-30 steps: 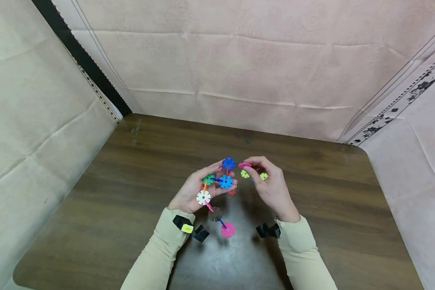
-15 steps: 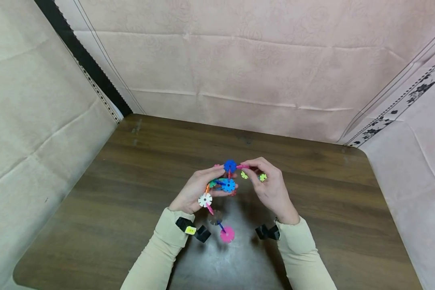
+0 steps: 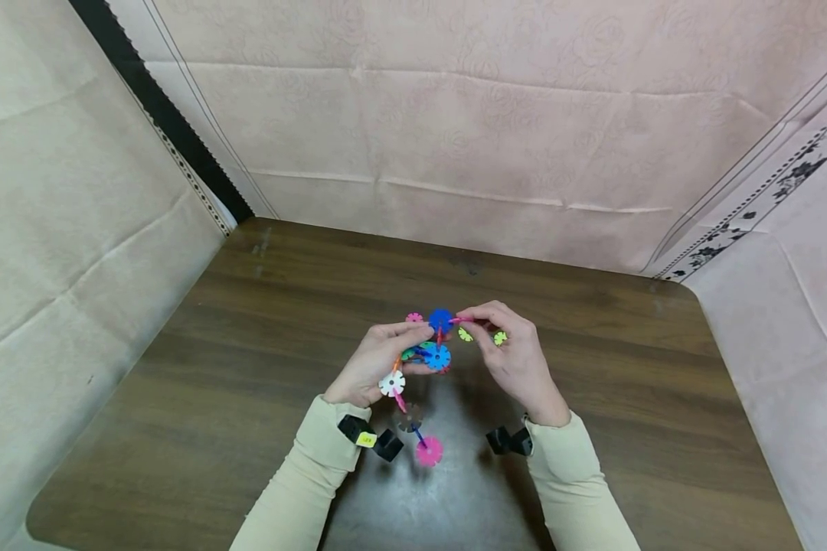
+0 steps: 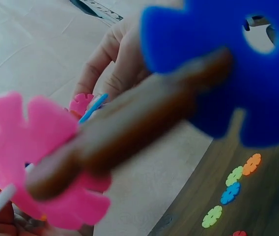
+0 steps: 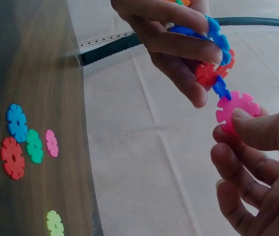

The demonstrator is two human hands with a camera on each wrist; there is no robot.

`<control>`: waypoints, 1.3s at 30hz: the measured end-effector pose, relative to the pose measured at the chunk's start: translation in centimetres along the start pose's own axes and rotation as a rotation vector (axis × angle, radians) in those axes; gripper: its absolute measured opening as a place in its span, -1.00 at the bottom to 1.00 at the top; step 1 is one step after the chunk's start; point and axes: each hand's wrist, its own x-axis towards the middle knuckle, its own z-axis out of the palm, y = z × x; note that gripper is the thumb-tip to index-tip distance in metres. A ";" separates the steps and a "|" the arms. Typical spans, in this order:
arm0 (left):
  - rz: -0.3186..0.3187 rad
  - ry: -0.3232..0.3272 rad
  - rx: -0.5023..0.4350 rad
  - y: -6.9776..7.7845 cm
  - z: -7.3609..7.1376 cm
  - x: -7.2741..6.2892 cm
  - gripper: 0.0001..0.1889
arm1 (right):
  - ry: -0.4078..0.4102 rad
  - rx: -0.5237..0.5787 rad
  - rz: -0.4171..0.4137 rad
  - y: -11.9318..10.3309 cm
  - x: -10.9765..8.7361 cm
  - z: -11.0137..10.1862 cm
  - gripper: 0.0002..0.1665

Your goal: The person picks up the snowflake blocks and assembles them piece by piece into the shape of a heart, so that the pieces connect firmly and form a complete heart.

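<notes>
My left hand (image 3: 384, 356) holds a chain of slotted snowflake discs joined edge to edge. Blue, green, red and white discs (image 3: 392, 383) show in it, and its tail ends in a pink disc (image 3: 429, 451) near the wrist. Between thumb and fingers, my right hand (image 3: 513, 352) pinches another pink disc (image 5: 237, 109). That disc meets the dark blue disc (image 3: 441, 321) at the chain's upper end. In the right wrist view the left fingers curl round a lighter blue disc (image 5: 219, 42). A large blue disc (image 4: 179, 39) fills much of the left wrist view, close to the camera.
Loose discs lie on the wooden table (image 3: 262, 383) beyond the hands. Among them are a yellow-green disc (image 3: 500, 337), a red disc (image 5: 13, 158) and an orange disc (image 4: 251, 164). Cloth walls (image 3: 413, 138) stand along the table's back and sides.
The right hand's pink disc, apart from the chain a second ago, now meets the dark blue disc. My left hand has turned the chain, and its thumb has come up beside that blue disc.
</notes>
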 end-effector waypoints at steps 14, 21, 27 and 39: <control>0.025 -0.034 0.036 0.1 0.3 0.1 -0.57 | 0.000 -0.068 -0.038 -0.3 0.1 -0.2 -0.79; 0.037 -0.055 0.082 0.3 0.4 0.2 -0.60 | 0.012 -0.091 -0.086 -0.4 0.1 0.0 -0.79; 0.040 -0.034 0.082 0.2 0.1 0.2 -0.61 | -0.020 -0.045 -0.047 -0.2 0.2 0.3 -0.77; 0.072 0.004 -0.037 0.5 -1.5 0.1 -0.60 | -0.088 0.050 0.186 1.5 0.4 1.7 -0.60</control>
